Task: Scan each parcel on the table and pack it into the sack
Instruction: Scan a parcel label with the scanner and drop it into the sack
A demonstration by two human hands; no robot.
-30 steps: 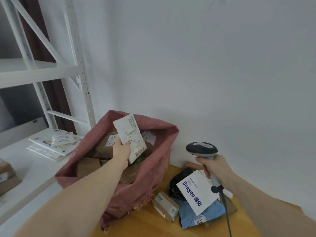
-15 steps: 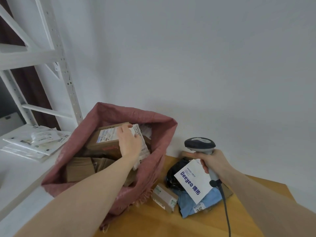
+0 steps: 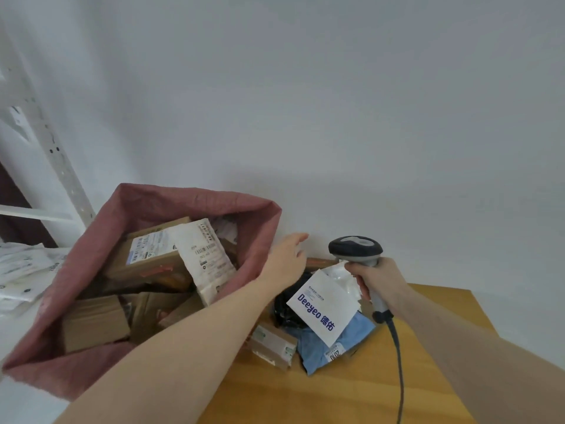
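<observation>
**Parcels heaped beside the sack**

Right of the sack [image 3: 76, 270], parcels [image 3: 324, 313] lie piled on the counter [image 3: 428, 347]. Above them, the right hand [image 3: 377, 278] has its grip wrapped round the scanner [image 3: 356, 250]. The left hand [image 3: 286, 260] hovers, grip spread and holding nothing. Inside the sack, a white parcel [image 3: 204, 258] leans on boxes [image 3: 146, 258].

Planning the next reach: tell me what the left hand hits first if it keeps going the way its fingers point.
Probably the white wall: the open left hand points past the pink woven sack's rim, above the parcels. Depth is unclear.

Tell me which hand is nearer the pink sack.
Left. The left hand, open and empty, hovers just beyond the pink sack rim, towards the parcel pile. The right hand grips the barcode scanner farther off, over the table.
</observation>
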